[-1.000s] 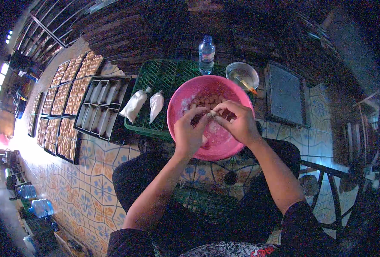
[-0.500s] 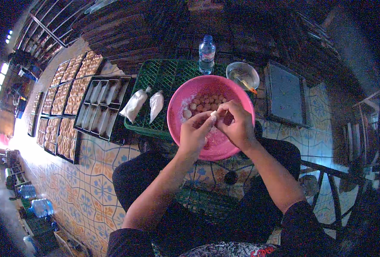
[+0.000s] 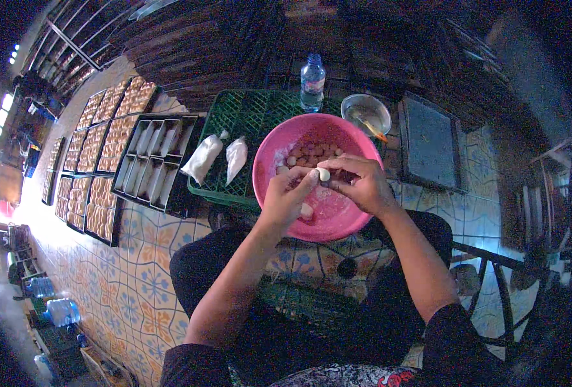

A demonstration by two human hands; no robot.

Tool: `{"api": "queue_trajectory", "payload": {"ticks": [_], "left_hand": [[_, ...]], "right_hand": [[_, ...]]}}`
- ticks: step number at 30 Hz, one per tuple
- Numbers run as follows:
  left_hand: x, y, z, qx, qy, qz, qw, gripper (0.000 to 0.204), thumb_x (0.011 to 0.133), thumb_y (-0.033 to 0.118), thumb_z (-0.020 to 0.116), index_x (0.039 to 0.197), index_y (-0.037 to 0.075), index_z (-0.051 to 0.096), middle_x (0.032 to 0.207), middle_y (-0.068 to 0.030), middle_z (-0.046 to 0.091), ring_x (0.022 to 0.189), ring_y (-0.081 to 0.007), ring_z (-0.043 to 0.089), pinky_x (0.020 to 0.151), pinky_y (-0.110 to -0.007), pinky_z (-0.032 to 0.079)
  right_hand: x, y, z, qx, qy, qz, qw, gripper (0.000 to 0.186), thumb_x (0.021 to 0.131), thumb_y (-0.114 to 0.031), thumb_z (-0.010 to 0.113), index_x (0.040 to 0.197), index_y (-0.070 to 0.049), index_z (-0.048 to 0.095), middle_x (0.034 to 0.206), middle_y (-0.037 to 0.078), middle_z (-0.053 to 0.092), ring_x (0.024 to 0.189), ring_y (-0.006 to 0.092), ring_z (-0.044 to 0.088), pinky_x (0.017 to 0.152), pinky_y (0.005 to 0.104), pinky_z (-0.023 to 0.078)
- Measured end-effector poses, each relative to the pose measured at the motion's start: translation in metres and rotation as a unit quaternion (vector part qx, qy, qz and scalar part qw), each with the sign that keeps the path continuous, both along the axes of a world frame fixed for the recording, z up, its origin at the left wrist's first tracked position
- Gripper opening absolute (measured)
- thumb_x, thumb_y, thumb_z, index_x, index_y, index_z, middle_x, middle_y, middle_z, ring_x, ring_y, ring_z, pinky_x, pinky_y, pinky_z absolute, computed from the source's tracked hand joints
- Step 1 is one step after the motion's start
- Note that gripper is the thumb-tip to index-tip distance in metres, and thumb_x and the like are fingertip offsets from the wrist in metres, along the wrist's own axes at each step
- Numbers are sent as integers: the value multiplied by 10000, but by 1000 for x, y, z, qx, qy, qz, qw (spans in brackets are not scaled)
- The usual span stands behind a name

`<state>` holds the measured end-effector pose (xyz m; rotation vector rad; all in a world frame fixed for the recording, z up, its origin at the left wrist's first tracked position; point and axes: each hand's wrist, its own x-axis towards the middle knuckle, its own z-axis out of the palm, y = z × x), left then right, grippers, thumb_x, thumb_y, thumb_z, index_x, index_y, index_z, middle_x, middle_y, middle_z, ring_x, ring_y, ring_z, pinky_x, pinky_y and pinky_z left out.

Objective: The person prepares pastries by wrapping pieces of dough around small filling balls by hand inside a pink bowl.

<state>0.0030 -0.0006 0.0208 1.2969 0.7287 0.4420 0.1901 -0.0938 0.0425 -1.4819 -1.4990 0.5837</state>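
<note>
Over a pink basin (image 3: 270, 213), a small pale piece of dough (image 3: 324, 175) is pinched between the fingertips of my two hands. My left hand (image 3: 284, 195) closes on it from the left, thumb and fingers together. From the right, my right hand (image 3: 367, 186) grips it with thumb and forefinger. Several small dough balls (image 3: 310, 152) lie in the far part of the basin, dusted with white powder. A loose dough lump (image 3: 306, 211) rests on the near side, below my left fingers. My hands hide part of the basin's middle.
The basin sits on a green plastic crate (image 3: 247, 106) with two bags of white powder (image 3: 204, 158), a water bottle (image 3: 312, 87) and a metal bowl (image 3: 366, 115) holding an orange-tipped tool. Trays of buns (image 3: 102, 206) and an empty sectioned pan (image 3: 153, 161) lie left. A grey tray (image 3: 430, 145) lies right.
The dough between my fingertips now shows as a rounder, smoother lump. My left hand has shifted slightly left, and my right fingers have straightened out flatter. The lump in the basin is more exposed.
</note>
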Motion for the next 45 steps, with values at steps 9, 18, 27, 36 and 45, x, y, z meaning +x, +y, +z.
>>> {"api": "queue_trajectory", "payload": {"ticks": [9, 18, 27, 36, 45], "left_hand": [[-3, 9, -4, 23, 32, -78, 996, 311, 1018, 273, 625, 1157, 3, 692, 1024, -30, 708, 932, -114, 657, 785, -256, 546], [3, -3, -7, -107, 35, -25, 993, 344, 1007, 234, 640, 1242, -17, 623, 1031, -72, 702, 882, -136, 675, 749, -294, 577], [1, 6, -32, -144, -73, 18, 987, 539, 925, 132, 733, 1364, 63, 429, 1126, -71, 713, 882, -112, 668, 647, -230, 511], [6, 4, -32, -208, -63, 73, 973, 430, 947, 98, 700, 1321, 31, 499, 1072, -81, 674, 923, -149, 677, 760, -269, 571], [11, -2, -35, -193, -68, 97, 974, 395, 959, 134, 701, 1300, 2, 551, 1123, -75, 667, 906, -152, 679, 757, -247, 565]], "right_hand": [[-5, -3, 1, 44, -135, 11, 990, 265, 788, -190, 804, 1023, -117, 707, 973, 73, 702, 940, 297, 692, 861, 406, 547], [2, -1, -14, 73, -169, 10, 983, 218, 762, -166, 792, 952, -110, 701, 909, 52, 693, 887, 268, 697, 787, 379, 558], [-10, -1, -7, 75, -294, -24, 953, 309, 758, -253, 783, 1025, -119, 706, 905, 44, 696, 890, 276, 698, 781, 395, 566], [2, -3, -2, -112, -110, -5, 988, 358, 798, -275, 811, 1086, -105, 682, 985, 106, 692, 914, 285, 701, 781, 402, 563], [-5, -2, -6, 0, -129, 11, 992, 293, 814, -163, 765, 1083, -74, 691, 1010, 133, 696, 939, 310, 685, 836, 408, 553]]}}
